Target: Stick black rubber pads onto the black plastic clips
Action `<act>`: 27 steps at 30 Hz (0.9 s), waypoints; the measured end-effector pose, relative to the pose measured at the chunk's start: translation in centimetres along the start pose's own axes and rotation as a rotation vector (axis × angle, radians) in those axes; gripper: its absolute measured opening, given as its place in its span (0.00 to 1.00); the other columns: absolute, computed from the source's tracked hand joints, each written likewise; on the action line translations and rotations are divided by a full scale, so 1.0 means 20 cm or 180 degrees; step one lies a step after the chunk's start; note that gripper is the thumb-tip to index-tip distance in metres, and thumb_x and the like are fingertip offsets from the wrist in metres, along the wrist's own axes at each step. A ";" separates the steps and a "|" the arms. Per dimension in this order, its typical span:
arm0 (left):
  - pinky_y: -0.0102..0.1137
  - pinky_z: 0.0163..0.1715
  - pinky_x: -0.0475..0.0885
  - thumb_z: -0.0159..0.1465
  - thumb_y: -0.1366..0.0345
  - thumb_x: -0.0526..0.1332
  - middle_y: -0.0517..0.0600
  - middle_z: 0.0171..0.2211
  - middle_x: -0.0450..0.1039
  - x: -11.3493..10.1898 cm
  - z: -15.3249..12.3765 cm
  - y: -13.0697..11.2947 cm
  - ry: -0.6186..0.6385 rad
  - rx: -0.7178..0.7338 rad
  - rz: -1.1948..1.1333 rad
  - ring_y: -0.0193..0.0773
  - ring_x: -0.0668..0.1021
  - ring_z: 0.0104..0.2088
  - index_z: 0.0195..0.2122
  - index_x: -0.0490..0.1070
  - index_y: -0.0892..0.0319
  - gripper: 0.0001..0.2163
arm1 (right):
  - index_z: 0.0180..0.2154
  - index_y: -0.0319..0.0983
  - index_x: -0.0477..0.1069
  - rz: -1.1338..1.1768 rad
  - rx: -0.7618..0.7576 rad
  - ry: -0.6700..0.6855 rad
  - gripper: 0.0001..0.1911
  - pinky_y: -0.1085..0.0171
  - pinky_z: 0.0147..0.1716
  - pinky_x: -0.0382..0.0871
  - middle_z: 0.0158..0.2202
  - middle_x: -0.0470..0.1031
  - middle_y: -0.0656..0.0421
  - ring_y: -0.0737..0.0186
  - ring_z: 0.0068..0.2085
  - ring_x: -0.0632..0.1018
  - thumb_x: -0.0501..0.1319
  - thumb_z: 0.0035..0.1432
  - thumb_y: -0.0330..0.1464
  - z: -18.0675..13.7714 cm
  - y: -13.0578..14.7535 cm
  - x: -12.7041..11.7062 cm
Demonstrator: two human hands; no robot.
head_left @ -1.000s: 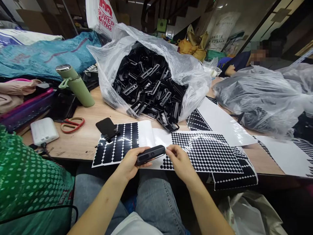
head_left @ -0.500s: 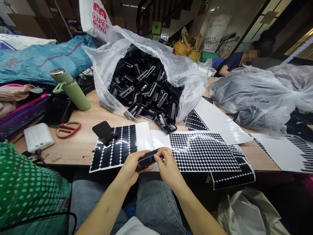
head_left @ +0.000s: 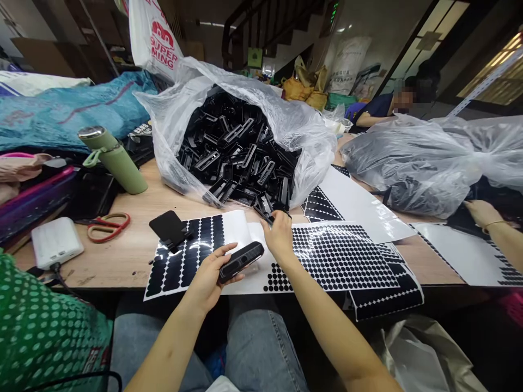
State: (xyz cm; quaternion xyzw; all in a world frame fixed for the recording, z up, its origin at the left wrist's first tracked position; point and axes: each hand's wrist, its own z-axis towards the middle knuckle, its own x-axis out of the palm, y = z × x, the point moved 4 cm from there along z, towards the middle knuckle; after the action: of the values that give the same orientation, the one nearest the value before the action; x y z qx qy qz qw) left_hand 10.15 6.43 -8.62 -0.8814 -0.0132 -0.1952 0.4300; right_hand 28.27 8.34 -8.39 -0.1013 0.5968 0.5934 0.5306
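My left hand (head_left: pixel 206 277) was nearest me, in front of the open clear bag (head_left: pixel 318 155), its fingers gripping a black casing (head_left: pixel 242 261) that lay slantwise with its textured side and a round detail showing. My right hand (head_left: pixel 280 237) was just at that bag's near lip, fingers bent together beside the black pieces (head_left: pixel 241 144) spilling out; I could not tell whether they had gripped one. Under my hands, before the bag, a sheet of black dots (head_left: pixel 339 253) overhung the table (head_left: pixel 122 267), and a sheet of longer black stickers (head_left: pixel 198 250) lay towards the bag's front left, with a flat black piece (head_left: pixel 168 227) on it. Farther left of the bag were a white box (head_left: pixel 57 241) with a cable and red-handled scissors (head_left: pixel 96 221). To the bag's right, a co-worker's hand (head_left: pixel 484 214) reached in at a tied bag (head_left: pixel 408 158) of dark things. A green bottle (head_left: pixel 118 160) leaned just left of the open bag, with a blue sack (head_left: pixel 81 106) behind the bottle. Beyond the bag, to its right, sat a person in a dark top (head_left: pixel 376 114).
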 end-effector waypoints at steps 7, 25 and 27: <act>0.34 0.30 0.77 0.58 0.74 0.56 0.57 0.33 0.76 -0.06 -0.01 -0.04 0.0040 0.0098 0.0120 0.45 0.79 0.35 0.38 0.72 0.65 0.09 | 0.45 0.32 0.62 -0.0840 0.0475 0.0213 0.13 0.53 0.44 0.57 0.44 0.70 0.42 0.48 0.48 0.66 0.49 0.61 0.32 0.39 -0.04 0.18; 0.28 0.30 0.76 0.53 0.75 0.58 0.51 0.30 0.76 -0.28 -0.04 -0.16 -0.0708 0.0781 0.0307 0.34 0.77 0.28 0.31 0.76 0.64 0.08 | 0.44 0.36 0.68 -0.0414 0.0693 0.0411 0.16 0.61 0.41 0.60 0.47 0.70 0.49 0.56 0.47 0.69 0.51 0.59 0.36 0.46 -0.11 0.24; 0.28 0.30 0.77 0.53 0.75 0.58 0.51 0.31 0.76 -0.29 -0.04 -0.16 -0.0732 0.0839 0.0297 0.34 0.77 0.29 0.31 0.76 0.63 0.08 | 0.45 0.33 0.67 -0.0477 0.0723 0.0256 0.16 0.56 0.43 0.58 0.48 0.68 0.44 0.50 0.50 0.67 0.52 0.58 0.35 0.46 -0.11 0.23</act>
State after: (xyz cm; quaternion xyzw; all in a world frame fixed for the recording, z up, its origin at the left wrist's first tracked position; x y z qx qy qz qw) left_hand 3.97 8.76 -7.81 -0.8335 -0.0469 -0.0695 0.5461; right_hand 32.59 17.61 -10.74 -0.1086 0.6716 0.4762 0.5571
